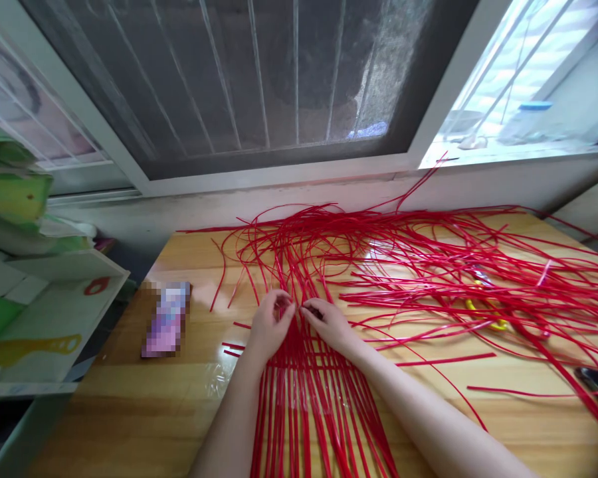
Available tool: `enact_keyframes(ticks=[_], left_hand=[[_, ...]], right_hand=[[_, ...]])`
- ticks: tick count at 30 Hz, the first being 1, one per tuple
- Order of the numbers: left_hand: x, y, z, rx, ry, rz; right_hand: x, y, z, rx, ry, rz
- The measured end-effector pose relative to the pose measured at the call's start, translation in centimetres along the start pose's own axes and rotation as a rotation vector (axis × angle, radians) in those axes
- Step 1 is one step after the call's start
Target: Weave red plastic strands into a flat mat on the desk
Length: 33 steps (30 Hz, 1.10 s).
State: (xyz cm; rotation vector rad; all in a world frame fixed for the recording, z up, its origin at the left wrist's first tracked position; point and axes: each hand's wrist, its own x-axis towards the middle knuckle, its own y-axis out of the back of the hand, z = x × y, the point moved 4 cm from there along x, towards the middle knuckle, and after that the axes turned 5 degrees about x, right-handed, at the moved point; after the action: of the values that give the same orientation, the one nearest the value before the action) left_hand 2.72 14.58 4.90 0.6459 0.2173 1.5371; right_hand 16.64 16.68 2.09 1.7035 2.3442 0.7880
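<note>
Below the barred window (274, 79), we are holding both hands' fingers (284, 319) curled at red plastic strips (298, 348) on the wooden surface (144, 405), their grip being unclear.

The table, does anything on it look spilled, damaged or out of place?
No spill or damage stands out. The loose red strips look messy, tangled across the far and right sides and partly covering something yellow, whereas the strips between the forearms run in fairly orderly lines.

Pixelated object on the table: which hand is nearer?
Left. The left hand is right of the pixelated object, at the red strips; the right hand is farther right.
</note>
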Motion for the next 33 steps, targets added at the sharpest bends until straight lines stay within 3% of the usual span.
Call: enact_keyframes(ticks=[3, 6, 11, 15, 22, 33], left_hand=[[-0.1, -0.1, 0.2, 0.253, -0.109, -0.255], [-0.4, 0.2, -0.3, 0.368, -0.143, -0.306], [-1.0, 0.0, -1.8, 0.463, -0.099, -0.206], [-1.3, -0.6, -1.4, 0.441, -0.153, -0.122], [-1.3, -0.9, -0.9, 0.414, -0.182, -0.142], [-1.1, -1.1, -2.2, 0.531, -0.042, -0.096]], right_hand=[[0.1, 0.1, 0.0, 0.039, 0.010, -0.023], [0.0, 0.0, -0.1, 0.053, 0.013, -0.029], [-0.1, -0.2, -0.3, 0.052, 0.028, -0.048], [-0.1, -0.2, -0.1, 0.072, 0.035, -0.041], [-0.4, 0.1, -0.6, 0.120, 0.095, -0.020], [-0.4, -1.2, -0.1, -0.185, 0.081, -0.082]])
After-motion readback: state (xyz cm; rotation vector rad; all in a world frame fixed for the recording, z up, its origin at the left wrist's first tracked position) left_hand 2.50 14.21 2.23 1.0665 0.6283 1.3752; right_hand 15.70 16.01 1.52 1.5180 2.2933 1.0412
